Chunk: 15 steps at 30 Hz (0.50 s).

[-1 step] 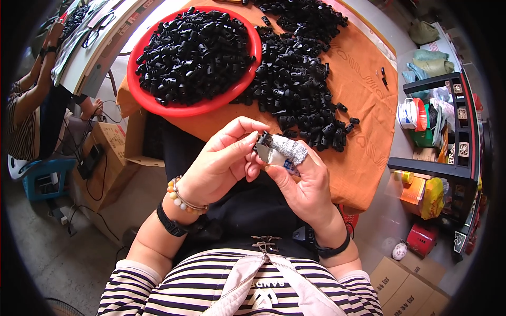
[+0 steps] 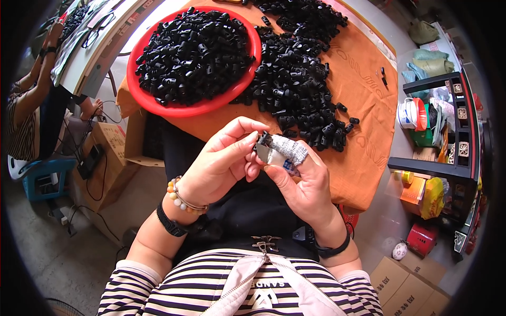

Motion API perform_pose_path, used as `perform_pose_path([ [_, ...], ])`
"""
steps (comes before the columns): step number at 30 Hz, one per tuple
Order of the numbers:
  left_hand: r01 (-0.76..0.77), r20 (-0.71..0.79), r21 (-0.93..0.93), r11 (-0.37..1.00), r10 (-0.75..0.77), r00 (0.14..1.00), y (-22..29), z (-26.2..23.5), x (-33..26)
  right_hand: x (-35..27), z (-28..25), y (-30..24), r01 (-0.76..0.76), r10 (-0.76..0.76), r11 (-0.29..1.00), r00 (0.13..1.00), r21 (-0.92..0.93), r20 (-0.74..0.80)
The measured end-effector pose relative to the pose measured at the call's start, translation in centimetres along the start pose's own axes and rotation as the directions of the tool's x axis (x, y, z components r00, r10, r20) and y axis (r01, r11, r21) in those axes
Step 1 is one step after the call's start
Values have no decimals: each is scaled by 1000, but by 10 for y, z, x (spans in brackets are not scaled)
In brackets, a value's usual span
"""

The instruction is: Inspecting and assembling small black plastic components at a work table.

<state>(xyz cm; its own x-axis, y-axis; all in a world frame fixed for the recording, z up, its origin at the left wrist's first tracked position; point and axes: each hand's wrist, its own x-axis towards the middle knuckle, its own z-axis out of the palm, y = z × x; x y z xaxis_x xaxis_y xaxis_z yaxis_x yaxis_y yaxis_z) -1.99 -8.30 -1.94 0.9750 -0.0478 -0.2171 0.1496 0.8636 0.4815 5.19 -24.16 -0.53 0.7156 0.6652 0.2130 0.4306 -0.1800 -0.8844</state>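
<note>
My left hand and my right hand meet over my lap, just in front of the table edge. Between their fingertips they pinch a small black plastic part. White tape wraps the forefinger of my right hand. A loose pile of black plastic parts lies on the orange cloth covering the table. To its left stands a round red basin heaped with the same black parts. A bead bracelet and a black band sit on my left wrist.
Another person sits at the far left by a white table, with a blue stool and an open cardboard box nearby. A black shelf unit with packages stands at the right. Cardboard boxes lie at the lower right.
</note>
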Motion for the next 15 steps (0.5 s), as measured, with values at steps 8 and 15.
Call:
perform_pose_path([
  [8,-30,-7,41,999,30,1000,-3,1,-1,-6,3,-5,-92,99,961,995,259,-12],
  [15,-43,29,58,997,42,999,-1,-2,-2,-7,2,-5,-126,119,962,992,244,42],
])
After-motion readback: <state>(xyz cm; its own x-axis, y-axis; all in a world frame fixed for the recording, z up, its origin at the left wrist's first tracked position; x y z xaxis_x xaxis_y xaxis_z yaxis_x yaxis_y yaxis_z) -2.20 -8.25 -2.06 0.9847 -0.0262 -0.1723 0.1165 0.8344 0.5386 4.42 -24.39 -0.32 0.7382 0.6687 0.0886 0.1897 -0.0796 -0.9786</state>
